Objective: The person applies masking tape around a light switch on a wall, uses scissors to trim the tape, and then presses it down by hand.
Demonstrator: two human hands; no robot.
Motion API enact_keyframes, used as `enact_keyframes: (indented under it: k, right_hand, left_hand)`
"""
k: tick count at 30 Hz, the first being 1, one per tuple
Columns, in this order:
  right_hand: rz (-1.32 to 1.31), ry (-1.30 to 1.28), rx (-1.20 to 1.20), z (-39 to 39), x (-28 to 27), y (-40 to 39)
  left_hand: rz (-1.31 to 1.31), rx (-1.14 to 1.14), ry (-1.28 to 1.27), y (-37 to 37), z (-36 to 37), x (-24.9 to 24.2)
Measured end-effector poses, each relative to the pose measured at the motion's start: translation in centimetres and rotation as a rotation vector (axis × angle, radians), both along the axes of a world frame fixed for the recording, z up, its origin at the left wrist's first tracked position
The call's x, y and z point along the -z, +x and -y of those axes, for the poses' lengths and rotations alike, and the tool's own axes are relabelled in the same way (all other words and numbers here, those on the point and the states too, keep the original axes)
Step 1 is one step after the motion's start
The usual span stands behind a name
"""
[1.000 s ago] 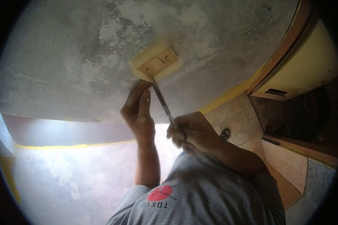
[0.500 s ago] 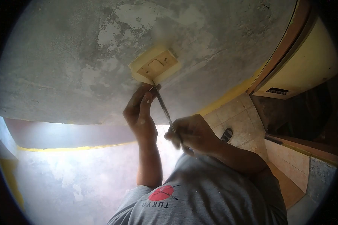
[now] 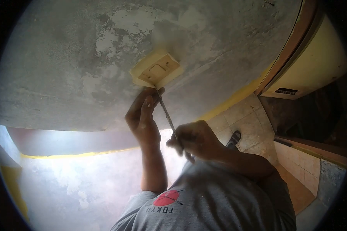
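A cream switch plate in a pale yellow surround is set in the patchy grey wall. One end of a long thin metal tool meets the lower edge of that surround. My right hand is closed around the tool's other end, which the fingers mostly hide. Close under the plate, my left hand has its thumb and fingers bent about the tool near its tip.
At the right are a brown door frame and a yellowish panel with a small dark vent. A sandalled foot stands on the tiled floor. Bright light falls on the lower-left wall.
The view has shifted slightly, so the plate sits a little further left and lower. My right hand and its end of the tool have moved slightly left; the tip stays at the surround's lower edge.
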State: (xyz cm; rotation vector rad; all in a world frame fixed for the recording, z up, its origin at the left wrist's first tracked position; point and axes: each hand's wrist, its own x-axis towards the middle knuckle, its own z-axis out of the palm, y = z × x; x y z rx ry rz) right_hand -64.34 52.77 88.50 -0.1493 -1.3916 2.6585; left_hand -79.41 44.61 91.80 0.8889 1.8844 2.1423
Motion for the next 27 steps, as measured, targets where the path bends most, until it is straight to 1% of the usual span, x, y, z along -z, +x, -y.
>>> enact_keyframes:
  k: [2, 4, 8, 10, 11, 12, 13, 14, 16, 18, 19, 20, 22, 23, 25, 26, 27]
  right_hand:
    - [-0.016, -0.007, 0.005, 0.2, 0.3, -0.1]
    - [-0.066, -0.131, -0.024, 0.4, 0.6, -0.4]
    - [-0.107, -0.105, -0.067, -0.1, 2.4, -0.6]
    - [-0.142, -0.13, -0.145, -0.6, 3.3, -0.1]
    - [-0.114, -0.082, -0.119, -0.3, 3.6, 0.1]
    - [-0.113, -0.084, -0.119, -0.4, 3.9, 0.6]
    - [-0.091, 0.034, -0.158, -0.8, 4.3, 1.3]
    - [-0.07, 0.155, -0.199, -1.2, 4.7, 1.9]
    - [-0.037, 0.166, -0.221, -1.6, 6.5, 3.2]
    - [-0.009, 0.313, -0.057, -2.1, 9.4, 4.2]
    - [0.038, 0.436, 0.076, -2.1, 10.5, 4.6]
    - [0.082, 0.484, 0.169, -2.5, 11.2, 4.8]
    - [0.217, 0.538, 0.255, -3.9, 11.2, 6.0]
    - [0.22, 0.555, 0.245, -4.7, 11.2, 6.5]
    - [0.329, 0.77, 0.369, -6.6, 11.4, 7.5]
    - [0.324, 0.789, 0.36, -7.5, 11.9, 7.9]
    - [0.347, 0.711, 0.439, -8.2, 12.6, 8.3]
  left_hand:
    - [-0.004, 0.035, 0.01, -0.1, 0.0, 0.0]
    - [0.009, 0.03, 0.016, -0.2, 0.0, 0.0]
    - [0.019, 0.04, 0.021, -0.5, 0.3, 0.2]
    - [0.033, 0.032, 0.005, -0.5, 0.1, 0.2]
    - [0.033, 0.031, 0.005, -0.5, 0.1, 0.2]
    - [-0.021, 0.006, -0.02, -0.5, 0.2, 0.4]
    - [-0.076, -0.018, -0.045, -0.5, 0.2, 0.5]
    - [-0.077, -0.02, -0.042, -0.4, 0.1, 0.4]
    - [-0.209, -0.019, -0.06, -0.1, -0.1, 0.1]
    - [-0.196, -0.071, -0.047, 0.2, -0.6, 0.1]
    - [-0.184, -0.117, -0.037, 0.3, -0.9, 0.2]
    - [-0.176, -0.124, -0.026, 0.3, -1.1, 0.3]
    - [-0.29, -0.213, -0.068, 0.3, -1.6, 0.5]
    - [-0.281, -0.225, -0.056, 0.1, -1.6, 0.8]
    - [-0.387, -0.301, -0.157, -0.6, -1.4, 1.3]
    - [-0.381, -0.316, -0.143, -0.7, -1.3, 1.2]
    - [-0.454, -0.331, -0.202, -0.6, -1.2, 1.2]
